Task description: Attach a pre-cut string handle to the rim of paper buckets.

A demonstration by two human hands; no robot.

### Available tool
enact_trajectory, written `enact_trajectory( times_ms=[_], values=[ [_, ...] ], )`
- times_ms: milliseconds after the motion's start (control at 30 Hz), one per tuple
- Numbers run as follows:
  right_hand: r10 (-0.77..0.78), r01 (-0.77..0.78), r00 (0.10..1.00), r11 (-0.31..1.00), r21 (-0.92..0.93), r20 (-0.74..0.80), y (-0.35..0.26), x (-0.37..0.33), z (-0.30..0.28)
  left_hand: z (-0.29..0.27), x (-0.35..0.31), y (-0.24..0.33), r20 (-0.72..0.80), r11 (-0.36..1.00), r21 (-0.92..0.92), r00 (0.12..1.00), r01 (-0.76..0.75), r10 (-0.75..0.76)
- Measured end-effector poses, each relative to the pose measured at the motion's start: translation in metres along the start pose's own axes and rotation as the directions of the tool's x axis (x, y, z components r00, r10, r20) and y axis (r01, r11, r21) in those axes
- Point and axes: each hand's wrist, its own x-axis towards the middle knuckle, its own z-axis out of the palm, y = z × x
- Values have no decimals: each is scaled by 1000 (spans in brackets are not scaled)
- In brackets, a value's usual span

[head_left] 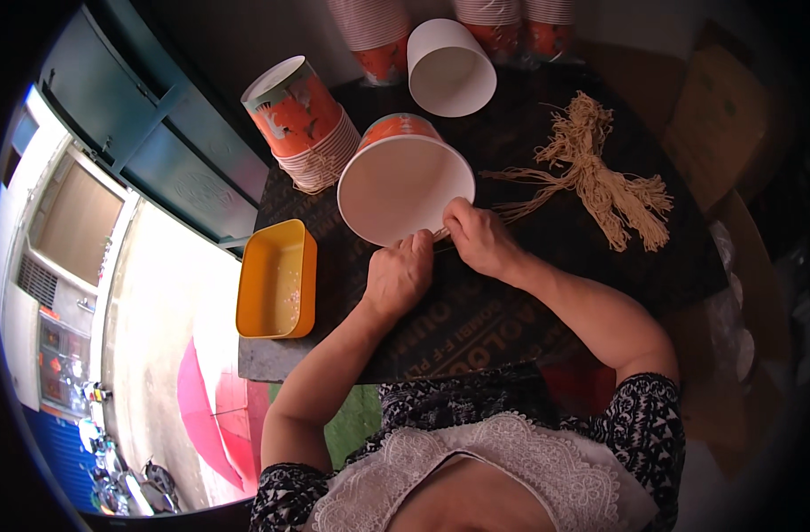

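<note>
A white-lined paper bucket (pixel 405 189) with an orange printed outside lies tipped on the dark table, its wide mouth facing me. At the near part of its rim my left hand (pixel 398 275) is closed, fingertips pressed to the edge. Just to the right, my right hand (pixel 485 238) pinches the same rim, with its thumb side over the mouth. A thin tan strand shows between the two hands; its ends are hidden by my fingers. Right of the bucket lies a bundle of tan cords (pixel 591 168), with loose strands reaching toward my right hand.
A nested stack of orange buckets (pixel 303 124) stands at the back left, cords around its lower part. Another white bucket (pixel 452 69) lies behind, before wrapped stacks (pixel 369 35). A yellow plastic box (pixel 278 279) sits at the table's left edge, beside a teal metal door (pixel 148 106).
</note>
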Motion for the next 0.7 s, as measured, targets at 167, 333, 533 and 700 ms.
enact_trajectory(
  times_ms=[167,333,533,700],
  values=[
    [35,-34,999,999,-27,27,-1,0,-1,2,-4,-1,34,999,-17,998,45,-45],
    [102,-101,995,993,-53,3,3,1,2,1,-4,-1,69,998,-31,996,53,-50],
    [111,-119,991,987,-104,-81,9,2,1,-8,-7,1,132,991,-38,984,126,-120],
    [117,-118,993,989,-84,-8,7,3,-3,-8,-8,-1,93,984,-80,984,160,-152]
  ],
)
